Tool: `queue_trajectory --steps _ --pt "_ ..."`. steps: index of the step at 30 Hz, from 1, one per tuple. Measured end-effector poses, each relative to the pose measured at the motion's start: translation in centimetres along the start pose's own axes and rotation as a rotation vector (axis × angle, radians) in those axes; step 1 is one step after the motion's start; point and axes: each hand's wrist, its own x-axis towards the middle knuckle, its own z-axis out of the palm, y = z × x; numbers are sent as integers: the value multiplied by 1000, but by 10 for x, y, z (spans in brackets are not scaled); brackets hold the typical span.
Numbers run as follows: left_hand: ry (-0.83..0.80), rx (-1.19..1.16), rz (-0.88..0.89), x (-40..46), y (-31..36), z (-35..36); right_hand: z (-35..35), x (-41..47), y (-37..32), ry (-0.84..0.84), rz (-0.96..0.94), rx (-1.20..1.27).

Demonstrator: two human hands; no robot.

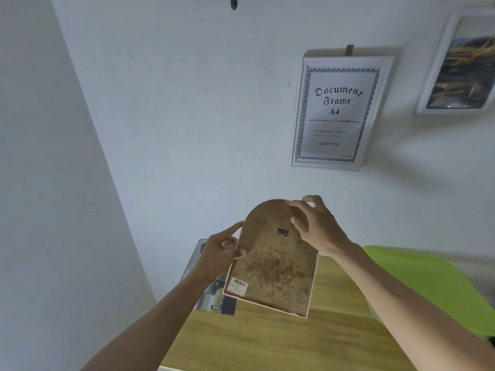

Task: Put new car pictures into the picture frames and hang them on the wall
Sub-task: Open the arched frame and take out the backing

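Observation:
I hold an arched picture frame (273, 266) in front of the wall with its brown, stained backing board toward me. A small black hanger sits near its top and a barcode sticker at its lower left. My left hand (221, 250) pinches the frame's left edge. My right hand (313, 223) grips the curved top right. A white A4 frame (338, 113) with its "Document Frame" insert hangs on the wall at the upper right. Another white frame (460, 65) holding a car picture hangs at the far right. A dark wall hook (233, 2) sticks out at the top centre.
Below my hands is a wooden table (281, 341). Car pictures (214, 298) lie on its far left corner against the wall, partly hidden by the frame. A lime green seat (428, 285) stands to the right. The side wall closes in on the left.

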Motion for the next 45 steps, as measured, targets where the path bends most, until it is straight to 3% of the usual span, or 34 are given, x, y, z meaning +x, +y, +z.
queue_trajectory --steps 3,8,12,21,32,40,45 --pt "1 13 17 -1 0 1 -1 1 -8 -54 34 -5" --pt "73 96 25 -5 -3 8 -9 8 -23 -203 280 87" --pt "65 74 -8 -9 -10 11 -14 18 -19 -257 319 111" --pt "53 -176 -54 -16 -13 0 -18 26 -19 -229 324 308" --pt "184 -346 -203 -9 -21 -19 22 -22 5 -276 596 806" --pt "209 -344 -259 -12 -32 4 47 -48 9 -75 658 747" --pt "159 -397 -347 -12 -41 12 53 -65 31 -186 749 863"
